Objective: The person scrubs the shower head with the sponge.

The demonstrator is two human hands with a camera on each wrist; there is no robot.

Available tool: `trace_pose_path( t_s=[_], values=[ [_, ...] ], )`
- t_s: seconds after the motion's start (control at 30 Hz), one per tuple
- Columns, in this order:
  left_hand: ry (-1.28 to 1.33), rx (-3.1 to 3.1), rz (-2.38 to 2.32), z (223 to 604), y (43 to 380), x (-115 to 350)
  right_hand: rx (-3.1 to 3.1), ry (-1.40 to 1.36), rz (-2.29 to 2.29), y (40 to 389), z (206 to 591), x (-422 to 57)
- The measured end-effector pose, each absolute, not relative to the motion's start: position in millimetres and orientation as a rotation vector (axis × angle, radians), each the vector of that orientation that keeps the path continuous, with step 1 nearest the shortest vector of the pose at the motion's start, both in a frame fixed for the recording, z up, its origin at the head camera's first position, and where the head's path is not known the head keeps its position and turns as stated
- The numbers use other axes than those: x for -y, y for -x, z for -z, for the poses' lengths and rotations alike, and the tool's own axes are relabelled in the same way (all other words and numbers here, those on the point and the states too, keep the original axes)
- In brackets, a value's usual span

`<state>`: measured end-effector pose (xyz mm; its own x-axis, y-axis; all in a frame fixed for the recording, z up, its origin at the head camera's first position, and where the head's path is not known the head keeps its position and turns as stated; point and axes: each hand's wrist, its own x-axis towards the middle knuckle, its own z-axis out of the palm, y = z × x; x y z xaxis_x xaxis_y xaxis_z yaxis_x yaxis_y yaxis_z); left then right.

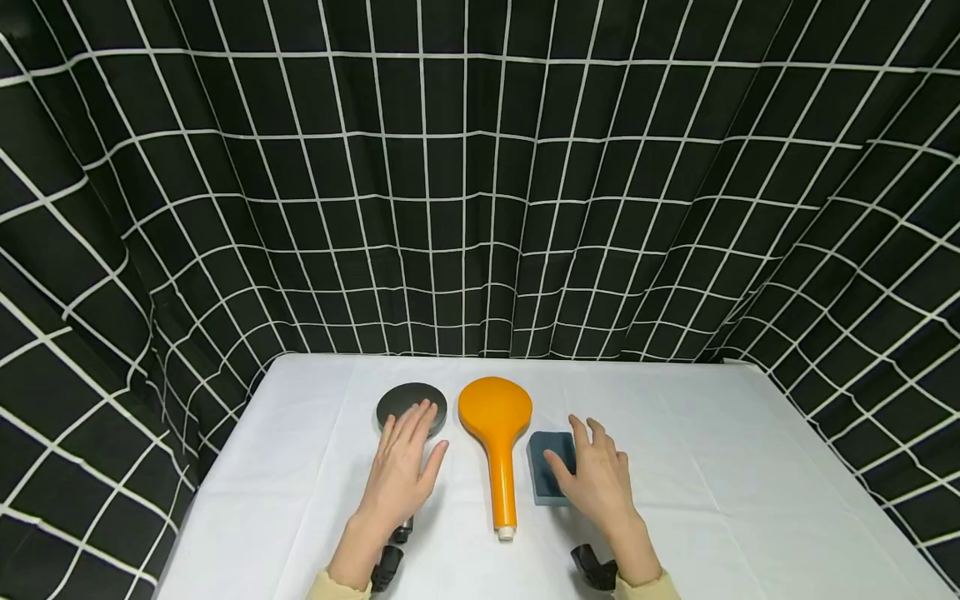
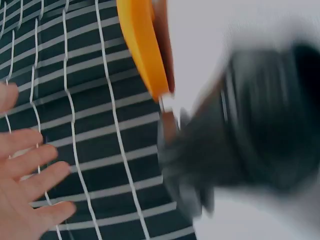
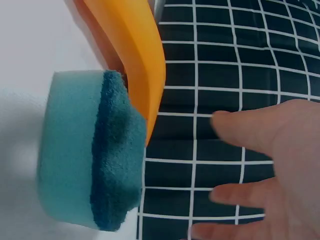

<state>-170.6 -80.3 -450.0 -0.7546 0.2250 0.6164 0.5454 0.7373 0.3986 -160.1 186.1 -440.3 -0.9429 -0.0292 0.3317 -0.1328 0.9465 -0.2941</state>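
My left hand [image 1: 397, 483] hovers over a dark grey shower head [image 1: 405, 398] with a round face, fingers extended and thumb spread; it hides most of the handle. In the left wrist view a dark cylindrical shape [image 2: 240, 120] is blurred. Between the hands lies an orange shower head [image 1: 495, 408], its white-tipped handle toward me. My right hand [image 1: 600, 483], fingers loosely spread, is above the right side of a blue sponge [image 1: 542, 471]. The right wrist view shows this sponge [image 3: 75, 150] with a pale thick layer and a darker rough one, apart from the hand [image 3: 290, 150].
A white cloth [image 1: 720, 450] covers the table. Black curtains [image 1: 480, 167] with a white grid stand behind it and along both sides. Black wrist-camera mounts [image 1: 595, 568] sit beside the wrists, below pale yellow sleeves [image 1: 647, 588].
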Motion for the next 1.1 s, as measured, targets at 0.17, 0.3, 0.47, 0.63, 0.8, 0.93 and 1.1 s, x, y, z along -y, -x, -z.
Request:
trace_pose_path(
  t_s=[0.17,0.3,0.47,0.63,0.8,0.93,1.1],
  values=[
    [0.600,2.428,1.083,450.6,165.0,54.4,2.937,-0.098,-0.446,159.9,446.9,-178.1],
    [0.514,2.586,1.373,458.7,165.2,32.8,3.014,-0.099,-0.416,159.1,454.3,-172.9],
    [0.385,2.749,1.492,477.6,170.2,16.0,3.046,-0.097,-0.373,157.0,459.2,-169.1],
    [0.365,2.681,1.675,491.5,174.7,7.3,3.028,-0.079,-0.384,156.6,461.2,-167.4],
    [0.337,2.597,1.813,495.9,178.9,4.4,3.025,-0.073,-0.440,157.5,462.5,-165.6],
    [0.274,2.613,1.848,497.1,181.5,4.4,2.997,-0.086,-0.480,157.3,464.5,-165.0],
    [0.268,2.575,2.032,500.6,184.9,5.0,2.985,-0.095,-0.476,156.7,465.9,-164.6]
  ],
)
